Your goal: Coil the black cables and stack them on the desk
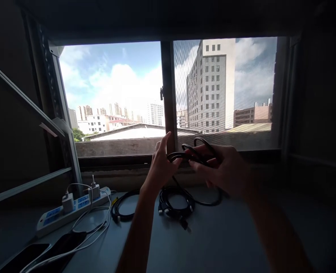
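Observation:
A black cable (203,143) is gathered in loose loops in front of the window, above the desk. My right hand (227,167) is closed around these loops, its thumb and fingers pressed on the strands. My left hand (162,163) is raised just to the left, thumb and fingers spread apart. A bend of the same cable reaches the crook of its thumb; the hand's palm side is partly hidden. One length hangs down and curves over the desk below my right hand. Directly underneath lies a coiled black cable (163,201) with light-coloured connector ends.
Another coiled black cable (115,212) lies farther left on the desk (207,242). Beside it a white power strip (56,218) carries two plugged-in chargers and white cords. Dark phone-like devices (28,258) lie at the front left. A metal frame (68,140) stands by the window.

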Tool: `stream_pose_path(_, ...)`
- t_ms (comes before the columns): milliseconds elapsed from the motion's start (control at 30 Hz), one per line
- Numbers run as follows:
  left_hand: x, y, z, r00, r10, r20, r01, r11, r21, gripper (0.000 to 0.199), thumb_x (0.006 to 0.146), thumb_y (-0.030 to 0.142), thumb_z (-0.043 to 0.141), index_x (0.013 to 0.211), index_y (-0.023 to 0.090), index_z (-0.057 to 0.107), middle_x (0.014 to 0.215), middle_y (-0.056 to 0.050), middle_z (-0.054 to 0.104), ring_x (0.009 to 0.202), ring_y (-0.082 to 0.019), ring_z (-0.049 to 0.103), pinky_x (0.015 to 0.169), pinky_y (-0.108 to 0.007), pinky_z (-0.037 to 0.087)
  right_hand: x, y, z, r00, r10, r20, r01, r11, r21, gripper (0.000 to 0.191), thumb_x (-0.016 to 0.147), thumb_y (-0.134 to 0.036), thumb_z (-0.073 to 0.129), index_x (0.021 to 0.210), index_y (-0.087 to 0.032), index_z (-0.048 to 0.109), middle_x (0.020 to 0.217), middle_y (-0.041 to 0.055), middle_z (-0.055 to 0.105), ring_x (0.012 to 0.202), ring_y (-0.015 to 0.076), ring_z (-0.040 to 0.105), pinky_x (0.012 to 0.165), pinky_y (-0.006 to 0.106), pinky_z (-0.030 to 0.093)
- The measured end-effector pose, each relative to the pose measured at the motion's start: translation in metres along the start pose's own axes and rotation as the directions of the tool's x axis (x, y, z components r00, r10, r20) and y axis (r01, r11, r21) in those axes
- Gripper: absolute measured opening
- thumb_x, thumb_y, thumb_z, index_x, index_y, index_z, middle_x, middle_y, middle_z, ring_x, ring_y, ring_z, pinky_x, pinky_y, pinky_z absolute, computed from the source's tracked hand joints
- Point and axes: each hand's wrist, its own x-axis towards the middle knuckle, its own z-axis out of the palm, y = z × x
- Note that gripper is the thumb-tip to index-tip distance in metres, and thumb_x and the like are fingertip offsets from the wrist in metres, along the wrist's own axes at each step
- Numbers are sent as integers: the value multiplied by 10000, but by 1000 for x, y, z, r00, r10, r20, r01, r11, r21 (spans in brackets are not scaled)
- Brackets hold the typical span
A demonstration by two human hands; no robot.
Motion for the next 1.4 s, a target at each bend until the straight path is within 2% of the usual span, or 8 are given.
stream_pose_path(133,-1,-4,3,982,86,169,-60,986,-155,664,690,93,558,1315,247,394,1273,-108,501,1185,-252,448,928,-396,400,-3,-1,-1,984,-10,179,6,1000,20,238,689,-292,645,883,-153,658,488,-48,505,350,49,385,317,155,295)
stream_pose_path(300,-1,5,1,983,120,137,-75,953,-293,515,686,39,493,1170,211,533,1235,-80,541,1127,-196,507,867,-299,444,2,7,2,964,-25,266,-16,988,151,248,671,-213,637,914,-168,654,519,-51,500,391,54,399,345,157,282)
stream_pose_path(500,1,2,-14,999,44,26,-40,991,-129,125,691,133,566,785,189,626,658,2,621,633,-111,587,565,-205,448,21,29,5,956,2,294,-100,942,320,277,641,-248,685,897,-157,636,578,-52,549,459,82,510,427,188,405)
stream_pose_path(633,0,-3,-21,985,-124,124,140,982,-127,92,694,287,637,708,198,621,461,44,501,386,-70,450,357,-170,341,31,46,14,974,-11,227,-42,973,226,252,646,-243,670,883,-167,630,750,-13,623,556,110,583,487,212,444)
stream_pose_path(767,1,4,-21,978,-206,20,206,963,-171,163,676,286,656,807,189,668,446,50,488,347,-53,379,324,-168,333,31,48,25,999,-48,7,48,999,-20,214,687,-222,598,892,-182,644,700,-6,628,627,142,584,567,253,448)
stream_pose_path(867,0,16,-20,972,-206,-117,182,965,-189,229,670,244,653,893,200,682,425,64,479,328,-51,354,323,-175,315,28,46,32,980,-130,-154,96,973,-209,193,711,-197,555,886,-193,635,721,-9,637,649,146,584,639,277,451)
stream_pose_path(1033,-6,40,-18,939,-167,-302,95,966,-239,220,655,214,677,873,230,693,400,80,442,330,-42,303,335,-182,254,25,42,31,966,-148,-213,83,954,-287,137,779,-247,527,887,-202,598,692,-10,640,610,150,607,604,268,451)
stream_pose_path(1400,-19,60,9,921,-54,-386,-45,969,-242,139,755,223,602,871,242,676,520,46,528,487,-84,481,429,-208,330,14,25,0,898,-196,-393,-62,830,-555,142,715,-246,637,638,-234,519,558,-1,555,561,188,549,562,306,379)
